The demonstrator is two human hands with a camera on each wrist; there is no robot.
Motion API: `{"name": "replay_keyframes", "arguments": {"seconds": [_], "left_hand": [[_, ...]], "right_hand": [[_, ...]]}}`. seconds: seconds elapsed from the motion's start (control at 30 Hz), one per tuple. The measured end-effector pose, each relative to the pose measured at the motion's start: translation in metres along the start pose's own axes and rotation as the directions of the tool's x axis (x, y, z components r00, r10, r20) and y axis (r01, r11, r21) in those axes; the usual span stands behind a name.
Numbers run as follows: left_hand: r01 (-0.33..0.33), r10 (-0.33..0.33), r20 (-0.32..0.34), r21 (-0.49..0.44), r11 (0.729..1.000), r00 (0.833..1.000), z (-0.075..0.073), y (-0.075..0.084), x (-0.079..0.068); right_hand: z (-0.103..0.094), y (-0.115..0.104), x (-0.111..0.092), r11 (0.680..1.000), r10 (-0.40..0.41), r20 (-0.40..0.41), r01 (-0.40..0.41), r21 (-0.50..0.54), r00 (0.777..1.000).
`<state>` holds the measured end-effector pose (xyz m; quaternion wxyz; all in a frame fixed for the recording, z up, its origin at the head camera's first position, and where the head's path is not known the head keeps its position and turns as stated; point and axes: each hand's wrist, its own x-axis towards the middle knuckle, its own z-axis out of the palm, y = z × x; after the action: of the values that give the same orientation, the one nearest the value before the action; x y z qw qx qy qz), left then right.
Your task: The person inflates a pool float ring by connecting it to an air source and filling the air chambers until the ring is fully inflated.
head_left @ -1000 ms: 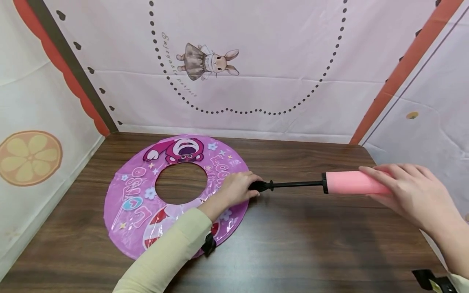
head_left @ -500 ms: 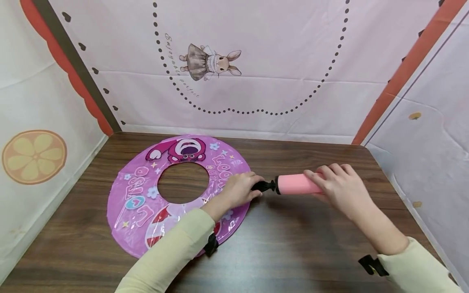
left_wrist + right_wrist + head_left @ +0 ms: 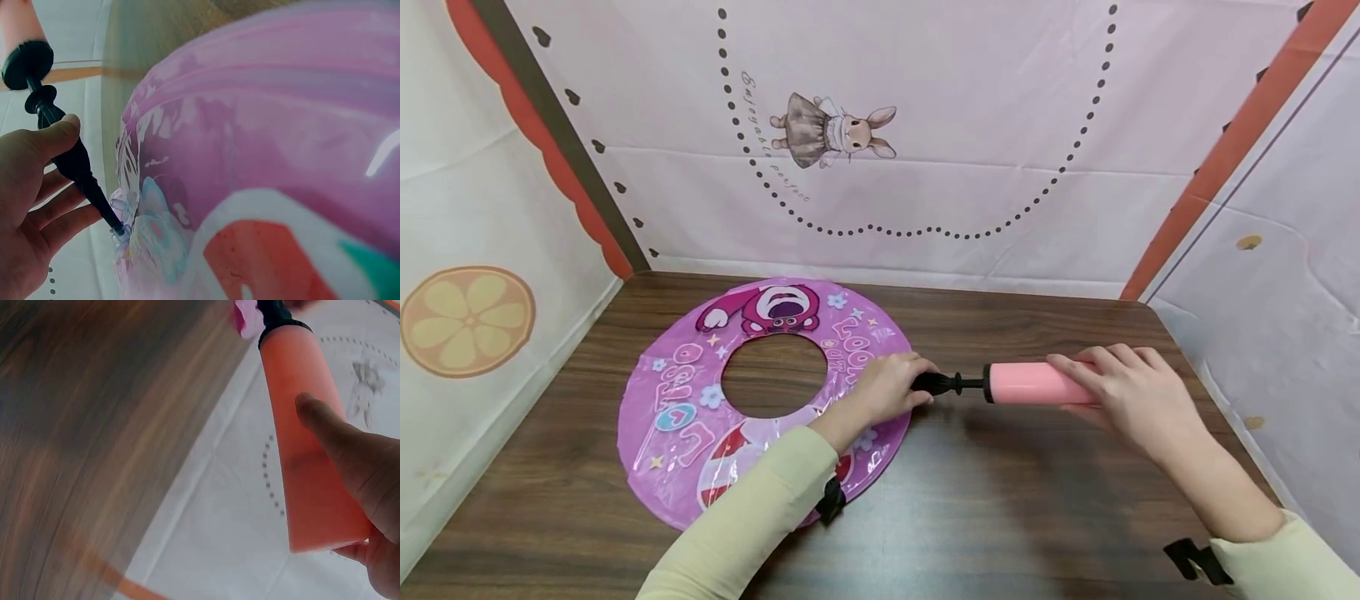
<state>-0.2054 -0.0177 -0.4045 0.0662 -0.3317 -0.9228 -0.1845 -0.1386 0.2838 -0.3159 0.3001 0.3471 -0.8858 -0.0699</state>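
A purple swim ring (image 3: 662, 475) with cartoon bear prints lies on the wooden table, puffed up with air. My left hand (image 3: 891, 386) grips the black nozzle end (image 3: 74, 164) of a hand pump at the ring's right edge. In the left wrist view the nozzle's tip sits in the ring's clear valve (image 3: 122, 234). My right hand (image 3: 1138, 404) holds the pump's pink barrel (image 3: 1030, 383), thumb along its side in the right wrist view. A short length of black rod (image 3: 972, 383) shows between nozzle and barrel.
The dark wooden table (image 3: 970, 525) is bounded by a printed cloth backdrop (image 3: 955, 125) behind and cloth walls on both sides. Black straps (image 3: 1197, 561) sit at both wrists.
My right hand slid the pink barrel left toward the nozzle, covering the long rod, then drew it slightly back right. My left hand stayed at the nozzle.
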Motion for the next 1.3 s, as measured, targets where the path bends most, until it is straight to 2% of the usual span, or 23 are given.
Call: {"name": "replay_keyframes", "arguments": {"seconds": [0.27, 0.37, 0.43, 0.67, 0.87, 1.03, 1.3], "left_hand": [[0.026, -0.026, 0.028, 0.009, 1.000, 0.999, -0.002, 0.002, 0.002], [0.018, -0.018, 0.028, 0.009, 1.000, 0.999, -0.003, 0.002, 0.002], [0.005, -0.005, 0.025, 0.009, 1.000, 1.000, -0.003, 0.001, 0.002], [-0.028, 0.028, 0.002, 0.009, 1.000, 1.000, -0.003, 0.000, -0.001], [-0.035, 0.035, 0.004, 0.022, 0.999, 0.999, -0.001, 0.002, -0.001], [-0.024, 0.024, -0.007, -0.002, 1.000, 1.000, -0.001, 0.003, -0.001], [-0.005, 0.005, -0.004, -0.030, 1.000, 1.000, 0.000, 0.000, -0.002]], "right_hand": [[-0.037, 0.038, -0.030, 0.992, 0.125, -0.019, -0.124, 0.018, 0.992], [-0.042, 0.039, -0.031, 0.991, 0.135, -0.032, -0.134, 0.010, 0.990], [-0.038, 0.031, -0.025, 0.994, 0.112, -0.025, -0.111, 0.013, 0.993], [-0.003, -0.010, 0.010, 0.999, -0.028, 0.025, 0.029, -0.025, 0.999], [0.013, -0.027, 0.020, 0.997, -0.036, 0.048, 0.038, -0.059, 0.998], [0.016, -0.028, 0.018, 0.998, -0.027, 0.037, 0.029, -0.050, 0.999], [0.000, -0.009, 0.002, 1.000, 0.008, 0.007, -0.008, -0.017, 1.000]]}}
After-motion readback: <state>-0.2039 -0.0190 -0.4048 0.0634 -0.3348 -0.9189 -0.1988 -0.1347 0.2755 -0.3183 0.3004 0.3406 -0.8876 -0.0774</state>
